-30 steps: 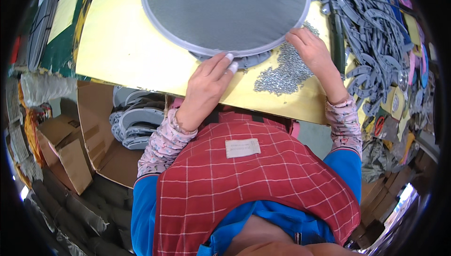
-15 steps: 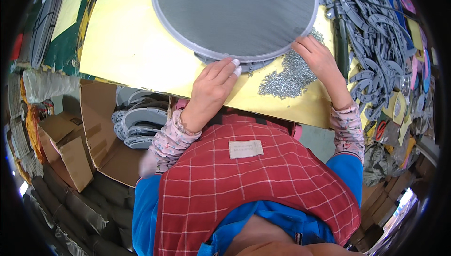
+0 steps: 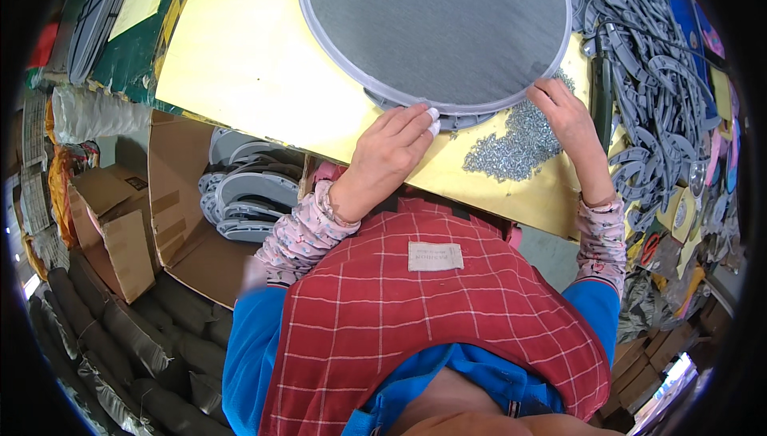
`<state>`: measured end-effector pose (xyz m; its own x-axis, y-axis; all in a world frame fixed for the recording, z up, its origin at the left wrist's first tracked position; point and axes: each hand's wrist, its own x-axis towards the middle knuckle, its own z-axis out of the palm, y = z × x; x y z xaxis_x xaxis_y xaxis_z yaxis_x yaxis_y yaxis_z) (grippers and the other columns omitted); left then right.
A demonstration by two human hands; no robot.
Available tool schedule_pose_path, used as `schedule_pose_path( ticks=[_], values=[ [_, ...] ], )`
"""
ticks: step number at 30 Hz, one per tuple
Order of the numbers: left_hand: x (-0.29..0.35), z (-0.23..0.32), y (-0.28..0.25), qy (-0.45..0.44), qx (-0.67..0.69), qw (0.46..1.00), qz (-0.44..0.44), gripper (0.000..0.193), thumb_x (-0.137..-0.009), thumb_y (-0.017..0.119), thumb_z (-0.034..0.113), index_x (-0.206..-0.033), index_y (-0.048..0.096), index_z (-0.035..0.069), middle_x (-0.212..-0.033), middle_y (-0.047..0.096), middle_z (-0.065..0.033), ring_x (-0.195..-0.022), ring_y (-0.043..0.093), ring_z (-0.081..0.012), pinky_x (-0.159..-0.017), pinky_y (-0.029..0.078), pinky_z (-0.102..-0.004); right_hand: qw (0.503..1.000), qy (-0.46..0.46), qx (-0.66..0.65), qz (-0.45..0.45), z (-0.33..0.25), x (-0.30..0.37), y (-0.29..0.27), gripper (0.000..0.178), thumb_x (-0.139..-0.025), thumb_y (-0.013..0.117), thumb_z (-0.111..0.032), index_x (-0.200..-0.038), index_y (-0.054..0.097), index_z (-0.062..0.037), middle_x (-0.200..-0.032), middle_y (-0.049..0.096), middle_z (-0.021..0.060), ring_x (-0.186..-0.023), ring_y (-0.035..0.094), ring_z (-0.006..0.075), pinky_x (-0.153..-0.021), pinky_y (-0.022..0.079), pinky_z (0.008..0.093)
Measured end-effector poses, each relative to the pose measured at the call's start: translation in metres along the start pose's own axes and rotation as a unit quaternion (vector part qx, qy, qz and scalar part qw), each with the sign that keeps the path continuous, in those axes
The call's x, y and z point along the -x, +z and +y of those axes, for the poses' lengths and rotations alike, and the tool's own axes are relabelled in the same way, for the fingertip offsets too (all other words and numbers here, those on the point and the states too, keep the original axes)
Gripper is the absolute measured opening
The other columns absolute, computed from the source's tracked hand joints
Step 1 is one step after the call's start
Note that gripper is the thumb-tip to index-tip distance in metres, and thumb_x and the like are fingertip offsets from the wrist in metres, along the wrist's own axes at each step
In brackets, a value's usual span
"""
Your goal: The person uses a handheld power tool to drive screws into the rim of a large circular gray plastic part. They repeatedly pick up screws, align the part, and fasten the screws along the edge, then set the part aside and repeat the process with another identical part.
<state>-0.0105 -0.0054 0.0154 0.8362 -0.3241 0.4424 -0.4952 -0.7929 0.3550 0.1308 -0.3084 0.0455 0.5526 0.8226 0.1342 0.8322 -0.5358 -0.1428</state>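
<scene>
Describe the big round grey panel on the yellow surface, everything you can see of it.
The round grey panel has a smooth, matte face that looks like fabric or fine mesh, framed by a paler, plastic-looking rim. It lies face up over the yellow surface, its far edge cut off by the picture. A curved grey piece shows beneath its near edge. The left hand and right hand are at its rim.
</scene>
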Motion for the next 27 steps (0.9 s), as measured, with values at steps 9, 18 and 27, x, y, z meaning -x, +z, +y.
schedule_pose_path(
  ticks=[9, 18, 27],
  values=[
    [0.000, -0.001, -0.001, 0.006, 0.005, 1.000, -0.004, 0.033, -0.076, 0.066, 0.004, -0.108, 0.074, 0.000, -0.119, 0.070, -0.0106, -0.117, 0.065, -0.0256, -0.095, 0.055, -0.0355, 1.000, -0.008, 0.009, -0.004, 0.002, -0.002, -0.001, 0.028, -0.079, 0.060, 0.000, -0.106, 0.061, -0.0036, -0.107, 0.059, 0.0072, -0.101, 0.061, 0.0252, -0.083, 0.053, 0.0347],
    [0.000, -0.001, -0.003, 0.004, 0.010, 1.000, -0.013, 0.033, -0.076, 0.065, 0.004, -0.108, 0.074, 0.000, -0.120, 0.070, -0.0108, -0.120, 0.064, -0.0262, -0.098, 0.054, -0.0367, 1.000, -0.005, 0.000, 0.003, 0.001, -0.003, 0.005, 0.025, -0.078, 0.064, 0.003, -0.102, 0.064, -0.0021, -0.105, 0.062, 0.0112, -0.096, 0.066, 0.0299, -0.081, 0.055, 0.0374],
    [0.002, -0.002, -0.003, 0.003, 0.005, 1.000, -0.009, 0.032, -0.076, 0.065, 0.004, -0.107, 0.073, 0.000, -0.120, 0.070, -0.0106, -0.121, 0.064, -0.0267, -0.099, 0.054, -0.0373, 1.000, -0.004, -0.005, 0.010, -0.007, -0.007, 0.005, 0.024, -0.080, 0.062, -0.001, -0.103, 0.064, -0.0048, -0.103, 0.062, 0.0084, -0.096, 0.065, 0.0269, -0.080, 0.054, 0.0367]
  ],
)
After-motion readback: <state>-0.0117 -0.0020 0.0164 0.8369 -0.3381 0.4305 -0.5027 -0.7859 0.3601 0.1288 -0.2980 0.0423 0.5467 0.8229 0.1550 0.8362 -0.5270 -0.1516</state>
